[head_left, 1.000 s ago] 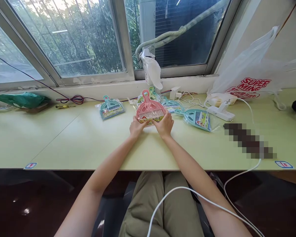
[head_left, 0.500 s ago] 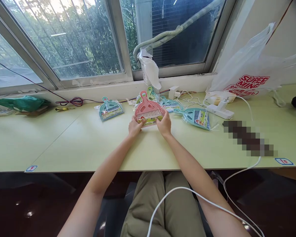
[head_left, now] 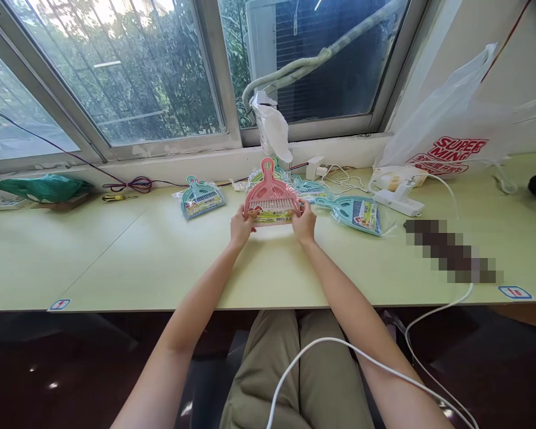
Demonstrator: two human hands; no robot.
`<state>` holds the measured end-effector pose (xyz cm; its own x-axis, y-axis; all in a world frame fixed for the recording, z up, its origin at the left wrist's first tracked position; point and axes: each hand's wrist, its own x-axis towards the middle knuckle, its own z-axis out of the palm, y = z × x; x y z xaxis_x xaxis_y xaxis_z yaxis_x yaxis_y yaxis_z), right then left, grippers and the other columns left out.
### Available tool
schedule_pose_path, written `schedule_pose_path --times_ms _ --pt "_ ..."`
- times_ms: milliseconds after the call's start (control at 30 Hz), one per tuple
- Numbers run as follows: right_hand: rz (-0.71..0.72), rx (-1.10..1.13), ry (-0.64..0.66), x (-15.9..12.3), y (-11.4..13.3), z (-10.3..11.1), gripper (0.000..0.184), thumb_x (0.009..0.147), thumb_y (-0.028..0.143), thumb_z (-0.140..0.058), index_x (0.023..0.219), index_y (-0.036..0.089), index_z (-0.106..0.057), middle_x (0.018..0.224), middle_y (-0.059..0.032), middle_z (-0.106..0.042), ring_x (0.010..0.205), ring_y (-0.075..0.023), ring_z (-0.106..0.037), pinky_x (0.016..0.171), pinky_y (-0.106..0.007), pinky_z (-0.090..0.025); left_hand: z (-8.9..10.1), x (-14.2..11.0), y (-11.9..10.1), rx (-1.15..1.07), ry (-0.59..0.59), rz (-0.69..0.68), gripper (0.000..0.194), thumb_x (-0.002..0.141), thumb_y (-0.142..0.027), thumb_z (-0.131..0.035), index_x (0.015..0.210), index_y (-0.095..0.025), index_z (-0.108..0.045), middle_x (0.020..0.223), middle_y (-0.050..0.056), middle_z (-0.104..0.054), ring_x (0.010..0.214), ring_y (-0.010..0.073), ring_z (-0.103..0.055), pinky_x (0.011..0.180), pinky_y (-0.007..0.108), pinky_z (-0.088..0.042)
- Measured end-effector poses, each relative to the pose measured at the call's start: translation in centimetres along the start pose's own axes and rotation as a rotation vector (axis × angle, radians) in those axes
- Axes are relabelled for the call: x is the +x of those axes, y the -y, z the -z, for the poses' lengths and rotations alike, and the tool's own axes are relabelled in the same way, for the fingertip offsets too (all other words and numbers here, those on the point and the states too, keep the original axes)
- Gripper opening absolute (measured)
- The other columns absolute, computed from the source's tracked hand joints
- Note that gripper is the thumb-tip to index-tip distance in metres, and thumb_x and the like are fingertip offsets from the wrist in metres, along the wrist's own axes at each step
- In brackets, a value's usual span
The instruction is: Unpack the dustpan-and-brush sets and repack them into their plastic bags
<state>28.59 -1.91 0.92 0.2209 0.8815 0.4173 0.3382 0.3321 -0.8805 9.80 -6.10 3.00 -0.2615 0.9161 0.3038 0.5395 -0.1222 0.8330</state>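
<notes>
Between my two hands is a pink dustpan and brush set point(head_left: 271, 193), its handle pointing up and a yellow printed label across its lower part. My left hand point(head_left: 242, 226) grips its lower left edge; my right hand point(head_left: 304, 221) grips the lower right. Both hands are closed on it, just over the table. Behind it a green wrapped set point(head_left: 277, 171) is partly hidden. To the left lies a blue-green wrapped dustpan set point(head_left: 201, 197). On the right are a wrapped blue set point(head_left: 311, 189) and a larger blue-green one point(head_left: 355, 213), its handle toward my right hand.
A white power strip point(head_left: 399, 202) with cables and a white plastic bag point(head_left: 442, 140) are at the right. A white cable point(head_left: 321, 341) crosses over my lap. Back left sit a green bag point(head_left: 49, 189), a yellow tool point(head_left: 114, 198) and a coiled dark cable point(head_left: 140, 184).
The pink dustpan set has turned more upright and square to me. My hands have shifted apart, from thumbs near its bottom middle to its two lower sides.
</notes>
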Motion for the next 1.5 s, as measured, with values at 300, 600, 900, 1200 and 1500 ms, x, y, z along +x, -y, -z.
schedule_pose_path --times_ms 300,600,900,1200,1500 --pt "0.047 -0.087 -0.025 -0.2 0.0 0.0 0.039 0.083 0.024 -0.049 0.12 0.017 -0.056 0.101 -0.012 -0.072 0.089 -0.0259 -0.066 0.081 -0.038 -0.049 0.2 0.1 0.0 0.105 -0.04 -0.059 0.031 0.093 -0.047 -0.041 0.099 -0.019 -0.054 0.083 0.003 -0.071 0.042 0.0109 -0.057 0.043 0.023 -0.044" --pt "0.056 0.0 -0.037 -0.1 0.1 -0.1 0.038 0.084 0.023 -0.05 0.12 0.016 -0.057 0.1 -0.0114 -0.073 0.087 -0.0239 -0.067 0.081 -0.036 -0.049 0.2 0.4 0.4 0.159 -0.104 -0.096 0.03 0.095 -0.045 -0.037 0.099 -0.021 -0.054 0.07 0.0 -0.066 0.051 0.0148 -0.063 0.052 0.024 -0.046" --pt "0.006 0.13 -0.068 0.0 0.3 0.1 0.038 0.079 0.024 -0.057 0.116 0.016 -0.063 0.086 -0.0084 -0.075 0.077 -0.0211 -0.069 0.078 -0.034 -0.051 0.0 0.5 0.4 0.158 -0.112 -0.06 0.028 0.095 -0.044 -0.037 0.102 -0.022 -0.054 0.082 0.002 -0.068 0.059 0.0151 -0.065 0.056 0.025 -0.049" --pt "-0.044 0.152 -0.108 0.2 0.4 0.5 0.038 0.078 0.024 -0.056 0.113 0.013 -0.065 0.081 -0.0086 -0.074 0.075 -0.0207 -0.067 0.078 -0.034 -0.051 0.2 0.5 0.8 0.095 0.004 -0.17 0.031 0.098 -0.047 -0.03 0.099 -0.023 -0.049 0.076 -0.001 -0.066 0.055 0.0122 -0.061 0.057 0.023 -0.049" --pt "-0.031 0.182 -0.024 0.1 0.0 -0.3 0.039 0.078 0.026 -0.058 0.114 0.014 -0.063 0.091 -0.0112 -0.074 0.082 -0.0215 -0.068 0.08 -0.034 -0.05 0.5 1.1 1.1 0.194 -0.066 -0.067 0.028 0.098 -0.04 -0.029 0.092 -0.023 -0.05 0.061 -0.004 -0.056 0.045 0.0124 -0.054 0.05 0.024 -0.041"
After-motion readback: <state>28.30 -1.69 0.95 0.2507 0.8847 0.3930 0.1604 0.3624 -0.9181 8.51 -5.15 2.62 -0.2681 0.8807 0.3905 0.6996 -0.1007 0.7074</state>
